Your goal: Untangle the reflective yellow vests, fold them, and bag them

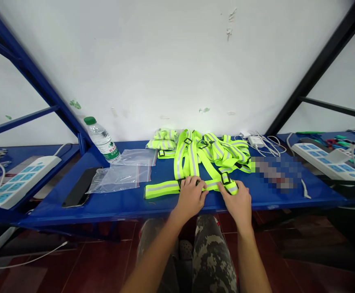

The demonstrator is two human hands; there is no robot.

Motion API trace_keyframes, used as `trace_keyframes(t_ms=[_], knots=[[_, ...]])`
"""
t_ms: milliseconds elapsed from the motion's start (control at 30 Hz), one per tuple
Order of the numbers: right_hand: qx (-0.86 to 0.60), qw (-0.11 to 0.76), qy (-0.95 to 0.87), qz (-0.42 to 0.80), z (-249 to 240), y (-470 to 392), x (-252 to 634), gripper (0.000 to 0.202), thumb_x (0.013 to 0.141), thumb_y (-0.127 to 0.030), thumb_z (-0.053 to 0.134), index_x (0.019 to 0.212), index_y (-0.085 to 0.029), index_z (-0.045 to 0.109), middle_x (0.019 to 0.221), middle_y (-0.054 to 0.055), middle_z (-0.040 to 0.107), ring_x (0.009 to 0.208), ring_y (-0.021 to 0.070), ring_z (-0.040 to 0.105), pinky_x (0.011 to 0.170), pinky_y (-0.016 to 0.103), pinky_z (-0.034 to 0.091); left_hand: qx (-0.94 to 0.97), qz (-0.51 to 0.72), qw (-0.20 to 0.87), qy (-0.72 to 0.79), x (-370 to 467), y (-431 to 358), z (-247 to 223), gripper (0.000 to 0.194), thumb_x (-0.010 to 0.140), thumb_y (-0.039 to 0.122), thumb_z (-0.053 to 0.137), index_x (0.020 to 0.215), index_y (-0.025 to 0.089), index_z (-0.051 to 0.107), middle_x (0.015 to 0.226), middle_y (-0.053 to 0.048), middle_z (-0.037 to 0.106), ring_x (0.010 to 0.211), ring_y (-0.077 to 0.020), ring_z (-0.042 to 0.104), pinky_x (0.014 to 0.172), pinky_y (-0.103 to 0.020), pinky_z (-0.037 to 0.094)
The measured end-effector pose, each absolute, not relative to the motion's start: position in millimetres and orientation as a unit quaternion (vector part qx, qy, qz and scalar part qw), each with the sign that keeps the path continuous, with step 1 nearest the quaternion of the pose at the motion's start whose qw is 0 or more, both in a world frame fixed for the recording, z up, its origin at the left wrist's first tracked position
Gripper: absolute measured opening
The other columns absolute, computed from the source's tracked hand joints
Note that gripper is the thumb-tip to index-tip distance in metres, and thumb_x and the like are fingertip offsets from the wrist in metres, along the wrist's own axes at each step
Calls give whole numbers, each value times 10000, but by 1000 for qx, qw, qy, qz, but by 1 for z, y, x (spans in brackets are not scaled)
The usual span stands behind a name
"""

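Note:
A neon yellow-green reflective strap (pixel 162 189) with a silver stripe and black buckles runs along the front of the blue table. My left hand (pixel 192 195) has its fingers closed on the strap's middle, beside a black slider. Farther right, my right hand (pixel 237 199) grips the strap's folded end, just below a black buckle (pixel 225 178). Behind both hands lies a tangled heap of the same reflective straps (pixel 217 148). Left of that heap, a clear bag of folded straps (pixel 163 139) rests near the wall.
Clear zip bags (pixel 119 179) lie left of the straps, partly over a black phone (pixel 81 187). A water bottle (pixel 102 138) leans behind them. A white charger with cable (pixel 257 141) sits back right. Power strips (pixel 25 179) and blue frame posts (pixel 43 77) stand at the sides.

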State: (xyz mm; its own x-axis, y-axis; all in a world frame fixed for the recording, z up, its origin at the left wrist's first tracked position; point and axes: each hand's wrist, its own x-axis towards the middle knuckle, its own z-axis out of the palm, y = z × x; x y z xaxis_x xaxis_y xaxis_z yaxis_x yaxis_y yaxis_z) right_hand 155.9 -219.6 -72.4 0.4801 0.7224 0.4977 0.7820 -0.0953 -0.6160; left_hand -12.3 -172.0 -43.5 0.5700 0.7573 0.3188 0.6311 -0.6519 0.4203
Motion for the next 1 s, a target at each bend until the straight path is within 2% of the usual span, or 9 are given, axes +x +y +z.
trace_keyframes(t_ms=[100,167,233,267,367,500,600,833,1000], knots=[[-708,531,-465,-29,-68,-213,140,248,817,-314,601,1025,-181,614,925,109,672,834,264,617,754,384,485,864,272,193,379,-16,-171,-40,163,928,355,513,990,225,589,1130,-60,585,1091,-243,506,905,-393,393],[-656,559,-503,-69,-67,-207,130,241,832,-207,538,1054,-184,628,987,117,650,910,257,614,811,383,493,834,313,258,373,-19,-169,-38,234,982,370,393,982,226,577,1100,-53,600,1071,-214,529,930,-382,399],[-617,545,-559,-107,-66,-202,122,274,849,-144,485,1058,-196,654,1009,122,622,951,254,593,839,392,495,786,365,332,371,-21,-168,-38,287,1007,378,311,1039,226,552,1081,-56,611,1044,-187,556,940,-360,418],[-602,527,-587,-119,-65,-199,119,291,859,-125,469,1056,-206,667,1011,121,612,952,250,582,836,394,497,759,392,364,370,-21,-167,-38,272,1003,390,333,1088,222,529,1090,-62,612,1041,-179,567,937,-347,431],[-573,482,-647,-141,-63,-194,114,315,878,-95,464,1056,-222,691,1005,114,603,926,238,555,810,386,505,694,456,405,383,-19,-165,-43,332,927,397,530,1182,196,459,1111,-89,608,1039,-181,592,898,-325,470],[-552,430,-703,-127,-58,-194,110,339,874,-63,459,1071,-212,691,1011,111,618,935,242,544,816,395,512,641,502,374,444,-17,-163,-49,267,881,266,574,1118,178,488,1048,-92,620,984,-184,616,847,-329,500],[-532,398,-741,-98,-58,-196,108,361,866,-47,452,1101,-206,675,1064,109,634,1001,251,553,850,407,515,628,510,323,491,-22,-163,-48,245,853,211,572,1088,171,516,1075,-107,625,993,-205,614,880,-367,506],[-498,408,-760,-83,-59,-198,106,344,860,-28,444,1051,-197,675,1074,114,630,1030,243,554,846,400,530,697,472,179,509,-36,-172,-39,231,859,133,485,1074,200,539,1081,-100,607,1066,-242,572,949,-415,468],[-499,386,-772,-73,-57,-198,98,338,843,-13,443,1005,-194,678,1062,105,642,1033,249,558,850,401,532,712,420,103,553,-37,-177,-43,149,833,122,528,923,219,598,1064,-92,591,1088,-282,527,956,-476,429]])
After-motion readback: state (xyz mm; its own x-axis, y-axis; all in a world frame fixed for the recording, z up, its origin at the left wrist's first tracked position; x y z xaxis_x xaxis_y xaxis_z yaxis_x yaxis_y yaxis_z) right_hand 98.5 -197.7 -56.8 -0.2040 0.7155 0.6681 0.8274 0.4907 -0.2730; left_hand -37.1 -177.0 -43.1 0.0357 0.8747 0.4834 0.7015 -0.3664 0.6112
